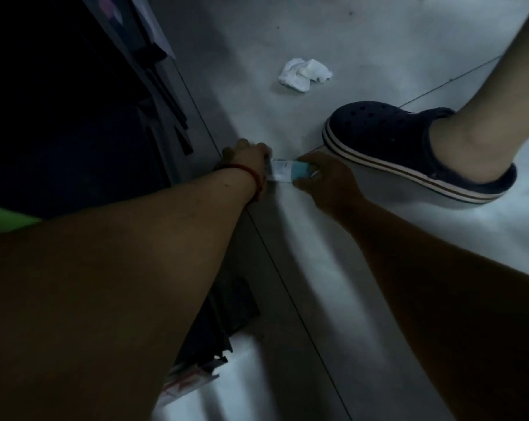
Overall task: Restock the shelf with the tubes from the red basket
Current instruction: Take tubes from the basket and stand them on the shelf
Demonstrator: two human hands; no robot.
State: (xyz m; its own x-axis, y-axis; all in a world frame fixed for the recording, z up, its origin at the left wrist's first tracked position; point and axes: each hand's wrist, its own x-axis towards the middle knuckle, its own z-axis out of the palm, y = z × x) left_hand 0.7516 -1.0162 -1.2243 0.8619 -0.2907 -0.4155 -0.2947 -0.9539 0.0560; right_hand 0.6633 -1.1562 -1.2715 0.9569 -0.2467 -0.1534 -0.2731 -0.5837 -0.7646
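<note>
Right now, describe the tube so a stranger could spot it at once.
Find the navy clog on the floor. Beside its toe, the left hand and right hand hold the tube. It's white with a teal end, unlike the crumpled tissue beyond.

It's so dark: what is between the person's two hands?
A small white tube with a teal end, seen in the head view; the left hand holds one end, the right hand pinches the teal end.
</note>
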